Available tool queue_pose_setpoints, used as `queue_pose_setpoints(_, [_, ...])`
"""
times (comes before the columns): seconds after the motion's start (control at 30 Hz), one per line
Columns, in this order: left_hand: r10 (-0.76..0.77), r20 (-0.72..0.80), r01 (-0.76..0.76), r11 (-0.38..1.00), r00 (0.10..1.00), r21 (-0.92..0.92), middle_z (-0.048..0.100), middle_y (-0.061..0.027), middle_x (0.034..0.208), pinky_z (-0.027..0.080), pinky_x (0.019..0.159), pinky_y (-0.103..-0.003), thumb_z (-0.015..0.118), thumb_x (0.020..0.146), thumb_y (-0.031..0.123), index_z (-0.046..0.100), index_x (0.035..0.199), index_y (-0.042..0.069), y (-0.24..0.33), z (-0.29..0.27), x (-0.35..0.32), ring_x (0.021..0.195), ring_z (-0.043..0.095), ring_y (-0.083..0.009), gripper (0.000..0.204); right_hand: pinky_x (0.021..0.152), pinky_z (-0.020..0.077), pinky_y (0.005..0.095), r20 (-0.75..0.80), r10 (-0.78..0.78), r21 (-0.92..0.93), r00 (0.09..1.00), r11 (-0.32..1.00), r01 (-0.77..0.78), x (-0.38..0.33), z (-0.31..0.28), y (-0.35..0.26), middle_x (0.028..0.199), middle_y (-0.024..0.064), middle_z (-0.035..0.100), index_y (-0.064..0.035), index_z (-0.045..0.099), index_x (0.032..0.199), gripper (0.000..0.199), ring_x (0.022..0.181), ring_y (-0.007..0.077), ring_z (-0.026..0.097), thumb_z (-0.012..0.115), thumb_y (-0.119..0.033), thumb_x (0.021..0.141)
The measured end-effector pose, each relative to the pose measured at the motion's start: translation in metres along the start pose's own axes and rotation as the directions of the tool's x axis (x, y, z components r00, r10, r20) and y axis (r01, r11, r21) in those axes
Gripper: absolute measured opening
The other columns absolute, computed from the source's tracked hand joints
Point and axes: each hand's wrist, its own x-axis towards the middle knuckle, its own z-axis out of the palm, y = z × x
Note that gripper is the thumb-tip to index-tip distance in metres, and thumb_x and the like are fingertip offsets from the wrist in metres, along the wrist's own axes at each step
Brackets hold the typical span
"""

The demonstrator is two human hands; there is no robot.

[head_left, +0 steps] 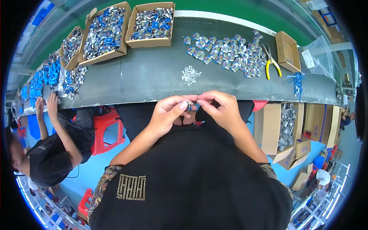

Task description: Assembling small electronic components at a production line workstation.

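Two forearms angled inward, bringing the left hand (165, 112) and right hand (225, 108) together before the near edge of the table (153, 78). The left thumb and fingers pinched one small blue part (189, 106); the right thumb and forefinger came nearly together beside it, though whether they gripped anything could not be told. Three filled cartons (150, 43) stood at the table's back left, one small box (289, 66) at the right, with one pair of pliers (271, 61) and one heap of pale pieces (189, 75).
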Motion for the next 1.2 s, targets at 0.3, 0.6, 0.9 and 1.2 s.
queue_pose_setpoints(0.3, [-0.023,0.001,0.023,0.998,1.0,0.055,0.062,-0.0141,0.123,0.053,0.076,-0.027,0.056,0.097,0.023,0.064,0.109,0.002,-0.003,0.006,-0.002,0.098,0.065,-0.0169,0.025,0.059,0.0498,0.0266,-0.155,-0.181,-0.196,0.971,0.969,0.149,-0.007,0.014,0.011,0.075,0.0061,0.068,-0.0036,0.069,0.086,0.015,0.065,0.0154,0.064,0.078,-0.008,0.074])
queue_pose_setpoints(0.6, [-0.195,0.01,0.19,0.946,0.981,-0.264,0.06,-0.0229,0.122,0.056,0.077,-0.035,0.048,0.1,0.027,0.06,0.11,0.0,0.012,-0.001,-0.002,0.096,0.067,-0.0268,0.031,0.063,0.0486,0.032,-0.103,-0.456,-0.381,0.884,0.839,0.388,-0.004,0.016,0.017,0.081,0.0055,0.066,-0.0059,0.068,0.083,0.015,0.069,0.0226,0.062,0.077,-0.006,0.072])
queue_pose_setpoints(0.9, [-0.136,-0.115,0.134,0.991,0.984,-0.027,0.067,-0.0122,0.106,0.055,0.072,-0.027,0.059,0.095,0.019,0.063,0.112,-0.001,0.017,0.003,-0.01,0.086,0.067,-0.0164,0.027,0.069,0.0505,0.028,-0.02,0.006,0.241,1.0,0.97,-0.001,-0.011,0.018,0.004,0.089,0.009,0.068,-0.002,0.065,0.094,0.011,0.077,0.0168,0.065,0.068,-0.008,0.085])
queue_pose_setpoints(1.2, [0.26,-0.081,-0.231,0.936,0.962,0.264,0.069,-0.009,0.096,0.052,0.059,-0.022,0.064,0.09,0.004,0.064,0.113,-0.003,0.012,0.017,-0.011,0.083,0.066,-0.0113,0.024,0.073,0.0515,0.0277,0.166,0.238,0.827,0.957,0.495,-0.267,-0.013,0.027,0.0,0.095,0.0098,0.067,0.0005,0.063,0.101,0.014,0.082,0.015,0.064,0.062,-0.01,0.092])
